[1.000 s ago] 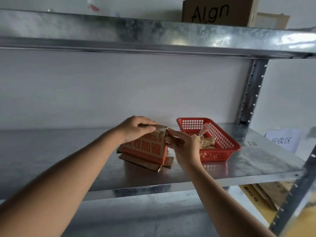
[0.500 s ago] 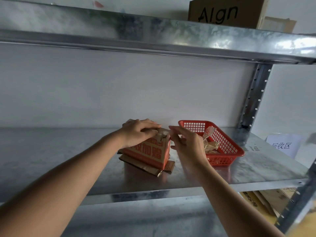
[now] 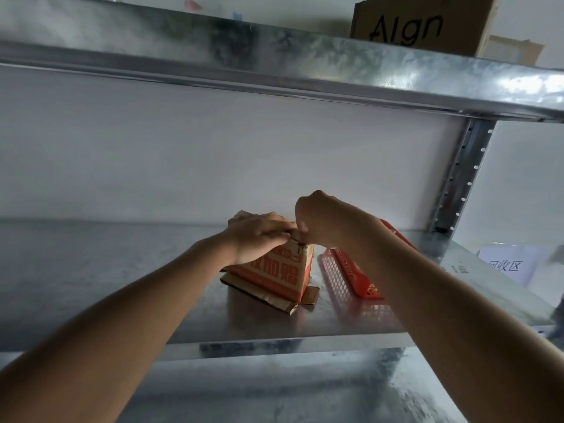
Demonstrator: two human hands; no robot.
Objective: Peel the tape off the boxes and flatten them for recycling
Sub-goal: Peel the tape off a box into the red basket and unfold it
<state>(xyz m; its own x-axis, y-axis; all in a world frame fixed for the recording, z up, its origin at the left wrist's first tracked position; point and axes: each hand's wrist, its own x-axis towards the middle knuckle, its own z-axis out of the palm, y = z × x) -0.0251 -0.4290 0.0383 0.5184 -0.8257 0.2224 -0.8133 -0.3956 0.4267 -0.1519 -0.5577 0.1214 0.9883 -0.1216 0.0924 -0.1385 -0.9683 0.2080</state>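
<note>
Presently: tape-peeling step, box unflattened. Small orange-printed box (image 3: 274,271) stands on the metal shelf (image 3: 122,285), beside a red basket (image 3: 351,276). Left hand (image 3: 259,236) lies flat on its top; right hand (image 3: 317,221) pinches at the top corner, tape itself unclear. Next, likely: pull steadily. Writing: "加赔" on box, "Algn" on upper carton (image 3: 421,25), "回收区" on paper sign (image 3: 505,265).

Orange printed box (image 3: 274,271) upright on shelf (image 3: 122,270)
</note>
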